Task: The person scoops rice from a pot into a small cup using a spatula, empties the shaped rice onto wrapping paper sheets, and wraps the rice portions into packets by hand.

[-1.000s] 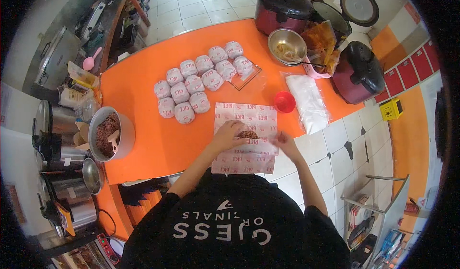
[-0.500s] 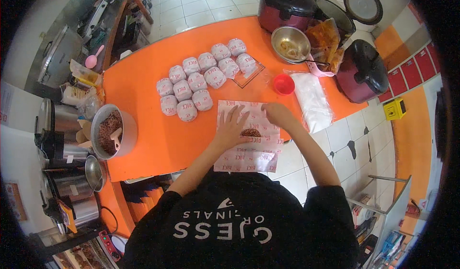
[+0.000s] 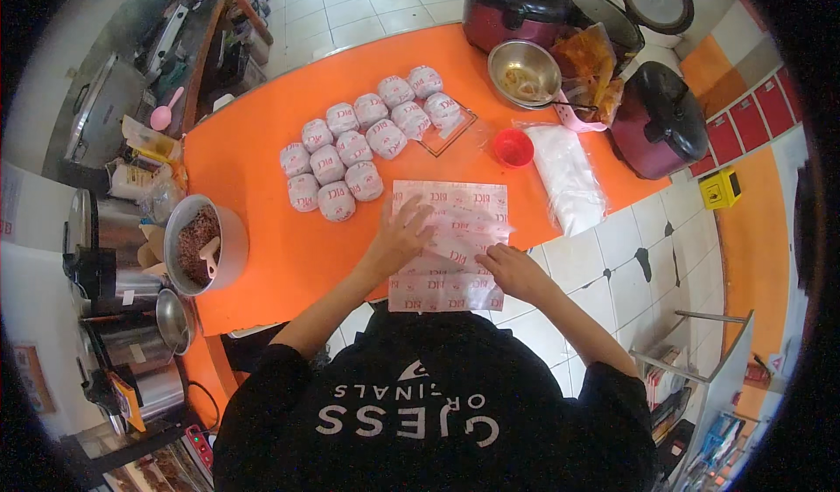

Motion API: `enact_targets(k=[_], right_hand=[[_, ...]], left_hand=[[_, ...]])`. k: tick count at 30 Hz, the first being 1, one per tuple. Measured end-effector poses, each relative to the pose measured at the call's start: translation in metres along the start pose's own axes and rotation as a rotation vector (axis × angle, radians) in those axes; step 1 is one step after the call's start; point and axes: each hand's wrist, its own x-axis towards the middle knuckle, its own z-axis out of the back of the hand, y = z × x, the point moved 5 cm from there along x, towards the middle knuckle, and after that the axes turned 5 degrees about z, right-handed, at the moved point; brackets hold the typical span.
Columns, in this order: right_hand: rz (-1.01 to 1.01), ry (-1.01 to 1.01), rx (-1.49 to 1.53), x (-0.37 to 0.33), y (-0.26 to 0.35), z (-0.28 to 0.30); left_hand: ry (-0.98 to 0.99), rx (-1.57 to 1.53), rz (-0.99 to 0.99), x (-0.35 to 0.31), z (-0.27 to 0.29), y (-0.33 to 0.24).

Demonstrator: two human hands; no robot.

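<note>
A sheet of white wrapping paper (image 3: 411,298) with red print lies at the orange table's near edge, with more paper under it. One flap is folded over toward me and covers the brown rice mound, which is hidden now. My left hand (image 3: 398,240) rests at the paper's left side, fingers spread and tips on the flap. At the right, my right hand (image 3: 516,271) pinches the flap's near edge between thumb and fingers. Beyond the paper, several paper-wrapped rice balls (image 3: 353,148) sit in close rows.
On the left stands a grey pot (image 3: 229,251) of brown rice with a scoop. To the right are a red cup (image 3: 513,148), a pack of white plastic bags (image 3: 569,177), a metal bowl (image 3: 525,70) and dark red rice cookers (image 3: 658,124). The orange table (image 3: 271,291) ends close to me.
My right hand has come from the paper's far edge toward me, bringing the flap over the rice. My left hand has shifted slightly left and nearer.
</note>
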Motion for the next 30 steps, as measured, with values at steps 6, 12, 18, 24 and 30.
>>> enact_targets(k=[6, 12, 18, 24, 30], right_hand=[[0.021, 0.005, -0.049, -0.003, -0.004, -0.007], [0.059, -0.03, -0.108, -0.004, -0.004, -0.019], [0.034, -0.085, -0.127, -0.001, -0.006, -0.027], [-0.083, -0.115, -0.102, -0.004, -0.002, -0.006], [-0.205, -0.299, -0.039, -0.003, -0.013, 0.016]], left_hand=[[0.071, -0.005, 0.003, -0.007, 0.012, 0.004], [0.259, -0.112, -0.312, -0.035, -0.009, -0.019], [0.294, -0.235, -0.038, -0.028, -0.013, -0.026], [0.247, -0.177, 0.131, -0.004, -0.031, -0.043], [0.401, -0.281, 0.19, 0.006, -0.043, -0.032]])
